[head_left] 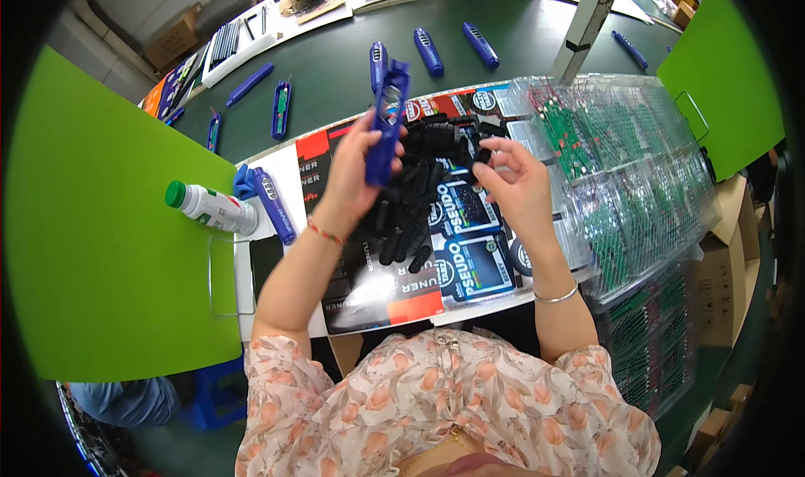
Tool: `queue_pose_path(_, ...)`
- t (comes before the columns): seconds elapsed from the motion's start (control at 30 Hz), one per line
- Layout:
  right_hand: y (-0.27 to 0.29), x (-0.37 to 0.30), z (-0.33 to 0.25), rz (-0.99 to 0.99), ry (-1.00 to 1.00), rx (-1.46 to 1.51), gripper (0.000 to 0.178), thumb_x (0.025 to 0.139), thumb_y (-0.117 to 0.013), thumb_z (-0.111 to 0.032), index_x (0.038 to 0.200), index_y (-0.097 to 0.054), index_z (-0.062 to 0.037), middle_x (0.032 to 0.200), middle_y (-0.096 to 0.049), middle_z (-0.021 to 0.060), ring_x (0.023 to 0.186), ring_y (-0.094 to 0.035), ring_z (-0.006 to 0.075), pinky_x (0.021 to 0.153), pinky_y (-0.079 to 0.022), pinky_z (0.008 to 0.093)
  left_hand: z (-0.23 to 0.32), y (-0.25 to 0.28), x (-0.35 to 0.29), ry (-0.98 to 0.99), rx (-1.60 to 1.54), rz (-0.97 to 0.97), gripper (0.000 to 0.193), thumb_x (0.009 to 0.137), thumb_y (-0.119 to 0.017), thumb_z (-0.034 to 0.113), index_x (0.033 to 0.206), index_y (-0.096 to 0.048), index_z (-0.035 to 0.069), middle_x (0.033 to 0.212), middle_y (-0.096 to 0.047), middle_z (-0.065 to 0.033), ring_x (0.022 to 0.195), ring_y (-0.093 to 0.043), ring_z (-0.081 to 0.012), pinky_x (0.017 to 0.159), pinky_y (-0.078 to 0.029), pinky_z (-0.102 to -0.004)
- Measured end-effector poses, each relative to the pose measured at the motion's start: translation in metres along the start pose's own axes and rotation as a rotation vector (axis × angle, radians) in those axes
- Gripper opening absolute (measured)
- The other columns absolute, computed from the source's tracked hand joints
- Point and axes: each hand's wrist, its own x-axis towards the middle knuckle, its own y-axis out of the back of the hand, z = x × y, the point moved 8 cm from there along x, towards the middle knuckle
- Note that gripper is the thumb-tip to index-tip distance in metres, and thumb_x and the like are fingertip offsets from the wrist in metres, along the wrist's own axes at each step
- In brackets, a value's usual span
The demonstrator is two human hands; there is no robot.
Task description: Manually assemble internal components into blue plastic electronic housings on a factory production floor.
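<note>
My left hand (pixel 354 165) grips a long blue plastic casing (pixel 388 125), tilted upright, its hollow inner side facing up with something pale inside. To its right, my right hand (pixel 518 182) has thumb and fingertips curled at a small black part (pixel 481 155), which they appear to pinch. Between and below the hands lies a loose pile of black plastic pieces (pixel 411 204), some round and tube-like. The pile rests on a glossy printed sheet (pixel 381 288) in red, black and blue. Just beyond the left hand, another blue casing (pixel 378 64) lies on the green bench.
Clear trays of green circuit boards (pixel 612 133) are stacked at the right. Several blue devices lie along the green belt (pixel 335 45). A white bottle with a green cap (pixel 210 207) stands by the left green panel (pixel 109 225); another green panel (pixel 729 83) is at right. A metal post (pixel 587 28) rises behind.
</note>
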Motion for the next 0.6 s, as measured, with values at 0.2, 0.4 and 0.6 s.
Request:
queue_pose_path(0.2, -0.015, -0.016, -0.015, 0.098, 0.223, -0.09, 0.023, 0.079, -0.074, -0.005, 0.1, -0.067, -0.0006, 0.089, -0.069, 0.006, 0.066, -0.063, 0.0088, 0.057, -0.049, 0.0235, -0.06, -0.043, -0.078, 0.053, 0.072, -0.001, 0.05, 0.104, -0.041, 0.024, 0.15, -0.03, 0.009, 0.105, -0.062, -0.0122, 0.075, -0.058, -0.0118, 0.059, -0.049, -0.0245)
queue_pose_path(0.4, -0.015, -0.031, -0.027, 0.172, 0.428, -0.348, 0.019, 0.074, -0.075, -0.007, 0.091, -0.069, -0.0032, 0.076, -0.064, 0.0063, 0.053, -0.056, 0.0147, 0.051, -0.046, 0.0277, -0.079, -0.053, -0.094, 0.02, 0.098, -0.01, 0.046, 0.104, -0.042, 0.024, 0.147, -0.036, 0.009, 0.095, -0.06, -0.0043, 0.073, -0.056, -0.0099, 0.06, -0.049, -0.0235)
queue_pose_path(0.6, -0.013, -0.04, -0.026, 0.214, 0.517, -0.557, 0.021, 0.072, -0.076, -0.011, 0.091, -0.069, -0.0057, 0.089, -0.061, 0.0056, 0.068, -0.061, 0.0207, 0.059, -0.049, 0.0336, -0.085, -0.057, -0.101, 0.047, 0.176, -0.025, 0.046, 0.104, -0.042, 0.025, 0.147, -0.036, 0.009, 0.091, -0.058, -0.0025, 0.073, -0.056, -0.0082, 0.06, -0.048, -0.0224)
